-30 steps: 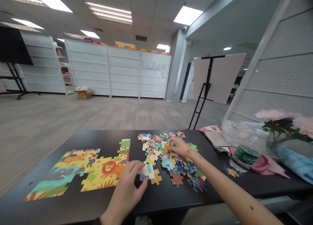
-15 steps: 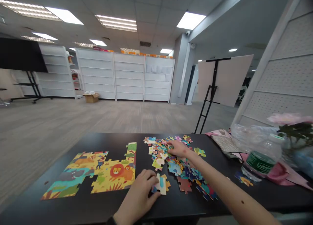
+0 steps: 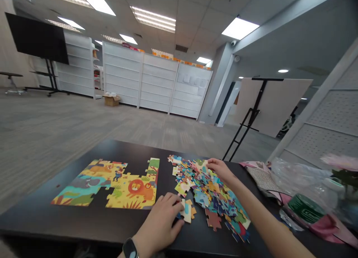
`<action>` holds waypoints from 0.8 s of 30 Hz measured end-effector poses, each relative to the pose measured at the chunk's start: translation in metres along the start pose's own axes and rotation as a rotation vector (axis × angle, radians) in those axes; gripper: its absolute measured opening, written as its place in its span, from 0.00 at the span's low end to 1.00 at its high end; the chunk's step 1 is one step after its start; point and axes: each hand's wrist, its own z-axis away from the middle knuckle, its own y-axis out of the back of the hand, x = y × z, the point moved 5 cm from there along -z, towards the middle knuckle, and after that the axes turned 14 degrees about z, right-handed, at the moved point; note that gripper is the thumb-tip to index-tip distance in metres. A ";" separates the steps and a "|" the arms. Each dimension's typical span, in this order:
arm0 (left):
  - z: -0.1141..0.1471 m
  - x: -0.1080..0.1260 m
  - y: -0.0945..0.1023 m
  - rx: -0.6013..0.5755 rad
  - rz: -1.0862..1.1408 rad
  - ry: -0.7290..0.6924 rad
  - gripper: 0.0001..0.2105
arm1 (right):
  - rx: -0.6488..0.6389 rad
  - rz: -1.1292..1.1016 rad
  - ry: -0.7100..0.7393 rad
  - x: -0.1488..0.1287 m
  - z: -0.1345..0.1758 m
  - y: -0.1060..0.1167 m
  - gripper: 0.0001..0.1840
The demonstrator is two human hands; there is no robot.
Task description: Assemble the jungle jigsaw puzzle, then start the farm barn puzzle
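A partly joined jigsaw puzzle [image 3: 137, 190] with lions, a hippo and a small figure lies flat on the left of the black table. To its right spreads a heap of loose puzzle pieces [image 3: 201, 194]. My left hand [image 3: 165, 217] rests on the table between them, fingers bent and thumb apart, touching the edge of a small group of pieces [image 3: 187, 211]. At the far side of the heap, my right hand [image 3: 220, 170] has its fingertips pinched at a pale puzzle piece [image 3: 204, 168]; the piece is partly hidden.
On the right of the table [image 3: 103, 235] stand a green-labelled plastic bottle [image 3: 306, 209], clear plastic wrap [image 3: 293, 176], pink cloth [image 3: 327, 228] and a pink flower [image 3: 339, 162]. An easel [image 3: 248, 120] stands behind the table.
My right hand has moved right along the far side of the heap, and pieces there have shifted. My left hand has stayed by the small group. The camera view has tilted.
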 end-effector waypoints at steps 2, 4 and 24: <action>-0.002 -0.002 0.003 0.067 0.075 0.001 0.15 | -0.026 -0.112 0.027 -0.018 0.008 -0.018 0.18; -0.007 -0.010 0.011 0.219 0.228 0.049 0.19 | -0.069 -0.210 0.062 -0.039 0.017 -0.044 0.24; 0.027 -0.111 0.164 0.680 0.365 0.211 0.15 | -0.167 -0.155 0.239 -0.095 0.041 -0.150 0.19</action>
